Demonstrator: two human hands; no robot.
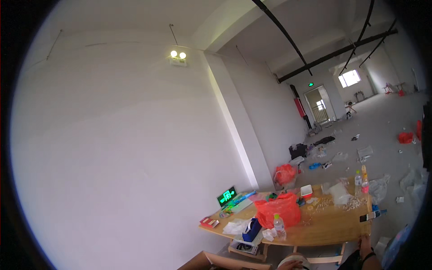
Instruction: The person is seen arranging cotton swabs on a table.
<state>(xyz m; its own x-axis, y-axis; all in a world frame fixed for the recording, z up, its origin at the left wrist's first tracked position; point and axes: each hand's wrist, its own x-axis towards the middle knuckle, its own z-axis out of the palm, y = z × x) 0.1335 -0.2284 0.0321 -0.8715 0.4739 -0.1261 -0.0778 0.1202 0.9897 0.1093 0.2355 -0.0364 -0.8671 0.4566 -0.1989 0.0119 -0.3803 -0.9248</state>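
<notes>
At the lower edge my left hand [291, 264] rests by a pale, rounded surface, partly cut off by the picture's edge. My right hand [365, 248], with a dark band at the wrist, is by the near right corner of the wooden table [321, 231]. Both hands are small and dim here, and their finger positions do not show clearly. Above the right hand a phone [370, 216] sits at the table's edge. Small white pieces [351, 204] are scattered over the tabletop beyond it. A clear bottle [279, 226] stands at the table's near side.
A red plastic bag [280, 210], a blue tape dispenser [253, 230], a white-and-red container [306, 191] and a lit green sign [227, 196] crowd the table. Two bottles [358, 182] stand at its far right. An open cardboard box [211, 261] is below. Litter and bags cover the floor beyond.
</notes>
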